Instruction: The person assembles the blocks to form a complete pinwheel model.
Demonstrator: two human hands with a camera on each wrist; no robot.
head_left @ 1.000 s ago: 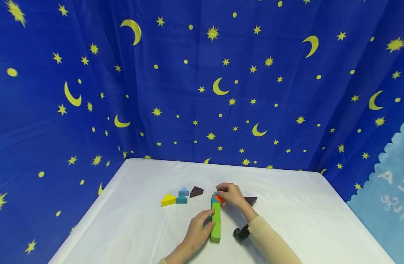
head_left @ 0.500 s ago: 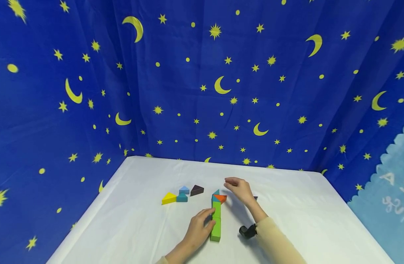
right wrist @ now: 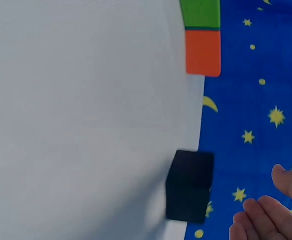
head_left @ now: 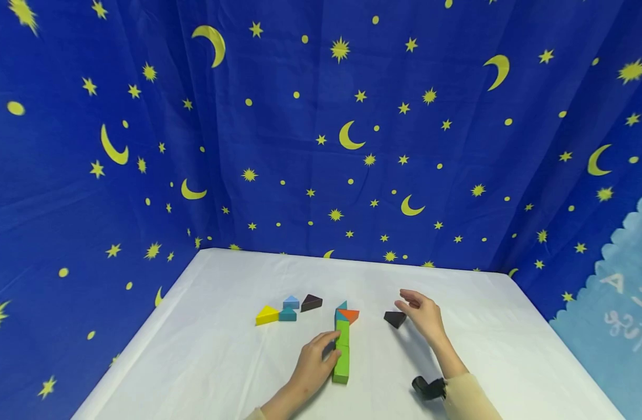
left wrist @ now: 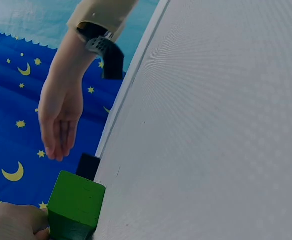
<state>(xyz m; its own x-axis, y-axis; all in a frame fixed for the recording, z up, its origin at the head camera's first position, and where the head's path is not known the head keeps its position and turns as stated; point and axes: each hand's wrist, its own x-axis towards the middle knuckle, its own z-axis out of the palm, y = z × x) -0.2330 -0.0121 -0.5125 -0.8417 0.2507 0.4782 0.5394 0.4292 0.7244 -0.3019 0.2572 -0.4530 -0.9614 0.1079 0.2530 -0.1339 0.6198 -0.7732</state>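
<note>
Two green blocks [head_left: 341, 356] lie end to end on the white table, forming a strip that points away from me. At its far end sit a blue triangular block [head_left: 342, 307] and an orange triangular block [head_left: 349, 315]. My left hand [head_left: 311, 366] rests against the strip's left side, thumb and fingertips on the green blocks where they meet. In the left wrist view the green end face [left wrist: 77, 202] shows beside that hand's fingers. My right hand [head_left: 424, 315] hovers with loosely bent fingers beside a black block [head_left: 395, 319], nothing in it.
Left of the strip lie a yellow triangular block [head_left: 267, 315], a teal one [head_left: 287, 315], a light blue one [head_left: 291, 303] and a dark brown one [head_left: 312, 303]. A black wrist camera [head_left: 428, 388] sticks out from the right wrist. A starry blue curtain [head_left: 321, 146] stands behind the table.
My right hand has left the blue and orange blocks and moved right to the black block, which has come into fuller view. The left hand stays against the green blocks.
</note>
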